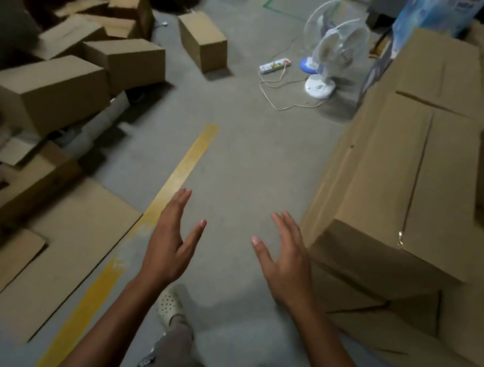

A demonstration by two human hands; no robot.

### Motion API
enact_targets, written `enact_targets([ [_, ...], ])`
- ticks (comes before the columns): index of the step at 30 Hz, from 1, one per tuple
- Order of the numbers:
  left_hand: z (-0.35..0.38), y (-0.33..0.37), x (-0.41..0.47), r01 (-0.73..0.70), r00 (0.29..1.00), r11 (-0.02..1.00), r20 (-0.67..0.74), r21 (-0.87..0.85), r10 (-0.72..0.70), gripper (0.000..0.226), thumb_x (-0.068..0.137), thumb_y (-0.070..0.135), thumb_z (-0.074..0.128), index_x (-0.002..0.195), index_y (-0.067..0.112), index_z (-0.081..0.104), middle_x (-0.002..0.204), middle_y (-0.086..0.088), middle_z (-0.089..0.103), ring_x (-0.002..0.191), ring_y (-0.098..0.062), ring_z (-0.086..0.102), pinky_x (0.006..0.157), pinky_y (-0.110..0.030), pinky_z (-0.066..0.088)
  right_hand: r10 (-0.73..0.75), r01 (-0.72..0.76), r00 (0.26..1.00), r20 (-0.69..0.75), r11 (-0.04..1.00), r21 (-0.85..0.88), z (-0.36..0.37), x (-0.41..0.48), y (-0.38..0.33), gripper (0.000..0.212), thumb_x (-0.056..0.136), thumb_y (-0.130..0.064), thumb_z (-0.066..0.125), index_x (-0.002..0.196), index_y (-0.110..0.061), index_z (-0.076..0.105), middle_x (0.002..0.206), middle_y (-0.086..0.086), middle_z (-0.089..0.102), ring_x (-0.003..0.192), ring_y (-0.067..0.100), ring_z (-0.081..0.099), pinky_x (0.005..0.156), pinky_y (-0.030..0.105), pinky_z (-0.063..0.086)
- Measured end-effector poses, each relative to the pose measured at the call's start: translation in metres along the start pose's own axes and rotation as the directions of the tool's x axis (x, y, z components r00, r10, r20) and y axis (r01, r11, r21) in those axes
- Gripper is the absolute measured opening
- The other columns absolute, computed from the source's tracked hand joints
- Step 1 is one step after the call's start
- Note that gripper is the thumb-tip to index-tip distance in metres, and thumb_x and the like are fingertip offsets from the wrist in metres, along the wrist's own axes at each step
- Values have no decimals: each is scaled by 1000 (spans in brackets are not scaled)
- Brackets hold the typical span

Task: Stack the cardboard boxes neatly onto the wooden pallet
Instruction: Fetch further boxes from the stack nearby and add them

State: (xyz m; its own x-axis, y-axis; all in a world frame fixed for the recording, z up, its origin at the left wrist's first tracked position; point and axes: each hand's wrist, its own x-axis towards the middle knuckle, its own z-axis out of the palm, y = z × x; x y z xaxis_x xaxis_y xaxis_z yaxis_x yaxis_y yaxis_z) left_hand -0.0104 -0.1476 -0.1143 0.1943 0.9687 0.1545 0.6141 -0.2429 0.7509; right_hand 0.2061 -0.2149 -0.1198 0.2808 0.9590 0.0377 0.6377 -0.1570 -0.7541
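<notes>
Your left hand (170,235) and right hand (285,263) hover empty, each grip spread; loose cardboard boxes (43,89) lie heaped ahead-left; the stack (405,174) stands right, its pallet unseen; you seem between loads — next, fetch one two-handed.

No text legible anywhere in frame.

- Blue-and-white package (435,14), upper right: printed marks near its top edge, too blurred to read.
- Small dark patch (147,365) on the trouser leg (175,350), bottom centre: pale marks, unreadable.
- Power strip (274,65) on the floor (252,169), upper centre: red, green and yellow spots; no characters can be made out.
- Cardboard boxes (47,90), left and right sides: plain brown faces.
</notes>
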Motion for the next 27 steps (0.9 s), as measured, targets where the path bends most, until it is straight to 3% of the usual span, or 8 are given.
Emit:
enact_targets([
  [6,-50,-87,67,61,998,998,-9,-3,-61,67,96,56,45,153,20,38,160,-1,35,148,-15,31,119,-38,30,14,-5,990,140,998,-61,84,86,-54,90,81,-78,36,153,-24,38,164,-3,27,149,11,27,109,18,23],
  [9,-88,-124,106,82,996,997,-49,11,-81,67,96,57,44,152,20,40,160,0,36,148,-15,30,118,-33,27,-23,33,989,146,997,-65,127,134,-86,77,89,-67,51,151,-22,43,163,-1,30,148,11,28,109,18,23],
  [16,-175,-197,176,151,982,984,-124,97,-139,65,97,51,46,154,22,37,161,0,33,150,-14,26,118,-31,24,-107,111,977,182,994,-13,212,220,-164,60,94,-44,65,146,-20,49,161,3,34,149,13,29,111,19,23],
  [19,-195,-224,206,201,970,973,-160,111,-182,66,96,53,44,154,22,37,162,1,31,151,-12,22,117,-27,19,-117,124,965,235,992,-12,241,256,-185,67,91,-57,61,147,-21,49,160,3,34,149,13,28,112,19,22],
  [21,-205,-241,229,236,960,966,-182,105,-215,67,96,54,42,154,23,37,162,0,31,150,-13,23,116,-28,19,-130,137,955,267,991,-5,259,284,-199,82,82,-73,48,146,-22,49,160,2,35,149,13,28,111,19,22],
  [23,-214,-259,256,265,950,959,-198,98,-242,67,96,54,41,154,22,36,163,0,30,151,-14,22,116,-29,20,-144,149,947,288,989,2,278,317,-212,85,79,-75,43,146,-23,50,159,3,36,148,14,29,112,20,23],
  [27,-232,-297,325,311,927,947,-246,87,-282,66,98,56,42,154,22,36,162,-1,30,150,-16,24,121,-40,26,-170,161,922,348,985,52,324,396,-233,65,92,-54,61,145,-20,50,158,5,37,148,15,29,114,22,24],
])
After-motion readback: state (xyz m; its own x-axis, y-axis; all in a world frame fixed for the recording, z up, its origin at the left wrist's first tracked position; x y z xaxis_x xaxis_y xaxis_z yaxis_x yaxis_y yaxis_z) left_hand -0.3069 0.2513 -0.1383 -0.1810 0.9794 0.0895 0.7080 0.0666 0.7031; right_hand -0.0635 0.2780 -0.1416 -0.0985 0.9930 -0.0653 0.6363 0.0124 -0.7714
